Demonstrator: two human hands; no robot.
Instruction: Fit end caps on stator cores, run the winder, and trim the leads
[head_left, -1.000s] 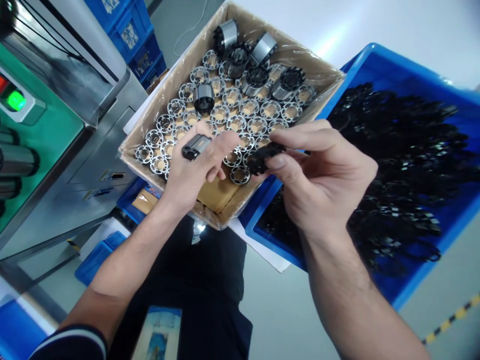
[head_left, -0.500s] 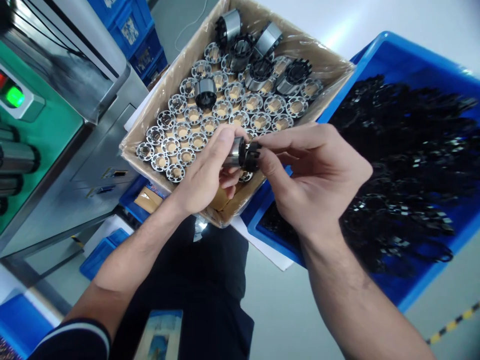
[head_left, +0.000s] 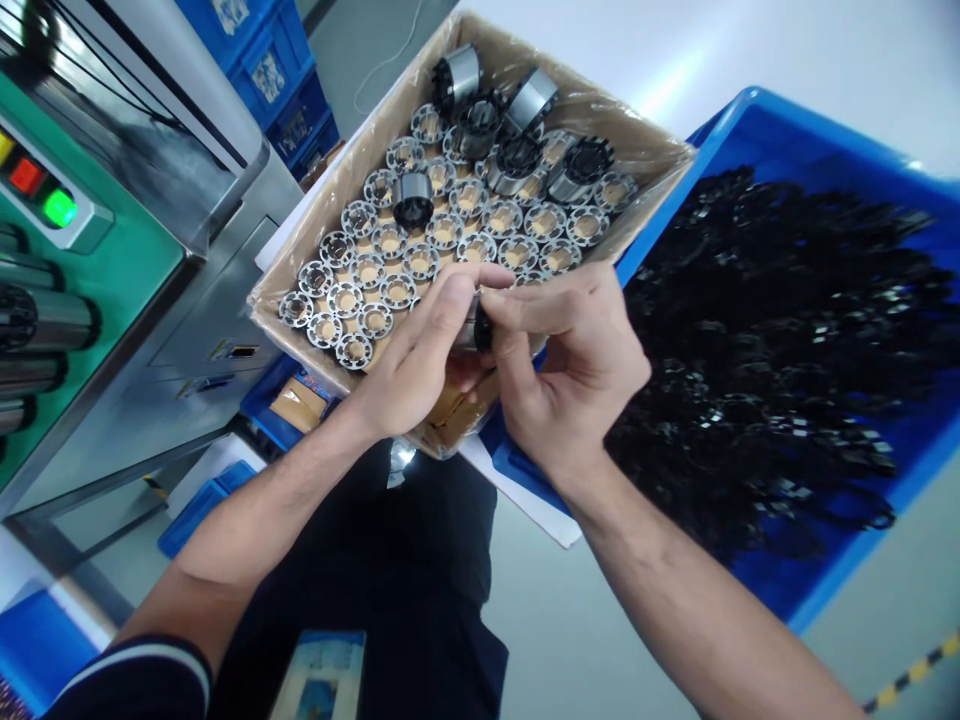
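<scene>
My left hand is wrapped round a metal cylinder over the near part of a cardboard box. The fingertips of my right hand pinch a black plastic ring against the cylinder's right end; the fingers hide most of both. Rows of metal ring-shaped cores fill the plastic-lined box. On top of them lie several cores with black end pieces, one of them apart from the rest.
At the right a blue bin holds a heap of black plastic parts. A green-topped machine with lit buttons and metal cylinders stands at the left. Blue crates are stacked behind.
My right hand has moved left, bringing the black ring from a small distance up against the cylinder's end. The view has shifted slightly.
</scene>
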